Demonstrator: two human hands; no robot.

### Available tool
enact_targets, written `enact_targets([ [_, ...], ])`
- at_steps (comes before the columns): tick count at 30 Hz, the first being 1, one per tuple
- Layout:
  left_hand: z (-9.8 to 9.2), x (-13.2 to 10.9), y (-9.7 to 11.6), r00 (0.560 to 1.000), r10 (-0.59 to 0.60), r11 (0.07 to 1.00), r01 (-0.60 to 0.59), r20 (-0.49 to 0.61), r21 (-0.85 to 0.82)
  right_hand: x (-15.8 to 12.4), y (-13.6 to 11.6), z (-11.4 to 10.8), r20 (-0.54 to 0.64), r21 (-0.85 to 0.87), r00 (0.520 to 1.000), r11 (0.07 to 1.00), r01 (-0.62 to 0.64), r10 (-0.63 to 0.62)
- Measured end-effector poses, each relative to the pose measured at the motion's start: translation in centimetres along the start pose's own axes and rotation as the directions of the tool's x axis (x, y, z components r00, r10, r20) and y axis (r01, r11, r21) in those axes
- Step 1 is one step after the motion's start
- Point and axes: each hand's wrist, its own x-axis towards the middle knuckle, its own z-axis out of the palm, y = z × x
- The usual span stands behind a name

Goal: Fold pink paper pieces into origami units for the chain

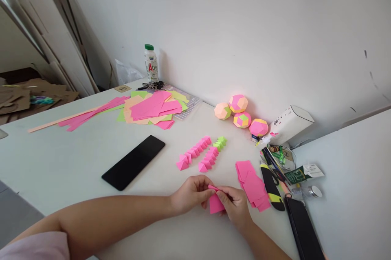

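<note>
Both my hands meet at the table's front edge over a small pink paper piece (pixel 215 203). My left hand (pixel 191 193) pinches its upper edge, fingers closed on it. My right hand (pixel 236 207) grips the same piece from the right, fingers curled around the fold. Just behind my hands lie two rows of folded pink paper units (pixel 195 153), the right row ending in green units (pixel 220 143). A loose stack of pink paper squares (pixel 252 184) lies right of my hands.
A black phone (pixel 133 161) lies left of centre. Sheets of pink, orange and green paper (pixel 152 108) and long strips (pixel 82 117) spread at the back left. Several paper balls (pixel 241 114), a white box (pixel 290 123), a bottle (pixel 150 63), keys (pixel 151 86) and stationery (pixel 276 166) sit along the wall and right side.
</note>
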Motion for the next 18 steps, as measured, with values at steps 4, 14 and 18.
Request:
enact_targets([
  [4, 0.11, -0.04, 0.14, 1.0, 0.008, 1.0, -0.008, 0.008, -0.023, 0.04, -0.08, -0.09, 0.03, -0.033, 1.0, 0.999, 0.004, -0.003],
  [14, 0.03, 0.06, -0.03, 1.0, 0.012, 1.0, -0.012, 0.006, -0.01, -0.05, 0.04, -0.29, 0.073, -0.082, 0.997, 0.997, 0.012, -0.006],
  [18, 0.02, -0.01, 0.22, 1.0, -0.009, 1.0, 0.009, -0.008, 0.001, -0.03, -0.07, -0.18, 0.093, -0.056, 0.996, 0.998, -0.011, 0.016],
])
